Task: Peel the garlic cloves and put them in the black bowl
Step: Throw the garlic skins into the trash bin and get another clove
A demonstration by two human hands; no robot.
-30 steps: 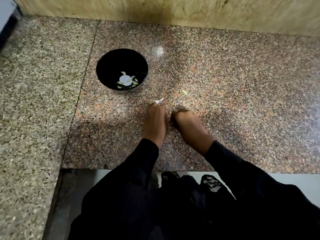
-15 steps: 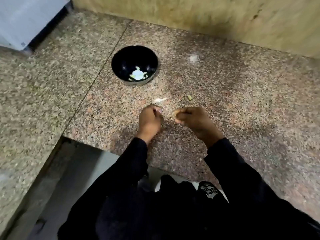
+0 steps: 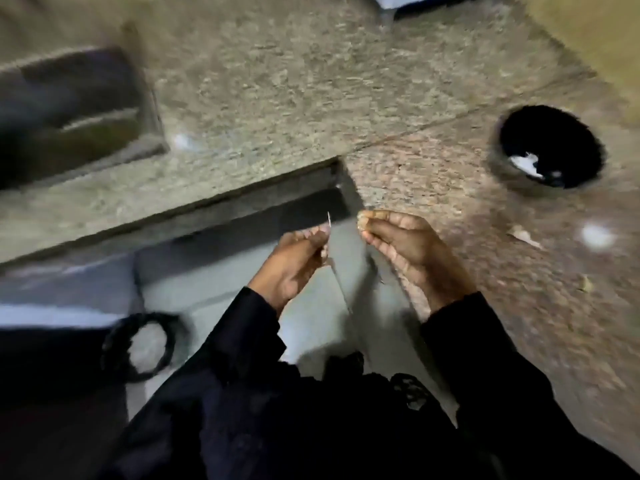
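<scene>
The black bowl (image 3: 554,129) stands on the granite counter (image 3: 450,188) at the right, with pale garlic pieces on its bottom. My right hand (image 3: 412,251) pinches a small garlic clove (image 3: 366,216) at its fingertips, by the counter's corner. My left hand (image 3: 294,261) pinches a thin white sliver of peel (image 3: 328,220) that sticks up. Both hands hover close together over the gap beside the counter's edge, well left of the bowl. The view is blurred.
A scrap of peel (image 3: 523,236) and a white spot (image 3: 596,234) lie on the counter below the bowl. A dark recess (image 3: 69,109) sits in the slab at the far left. On the floor lies a black ring (image 3: 138,344).
The view has swung left, so the bowl now sits at the right. Both hands have lifted off the counter and moved apart over its edge; the left one holds a peel sliver.
</scene>
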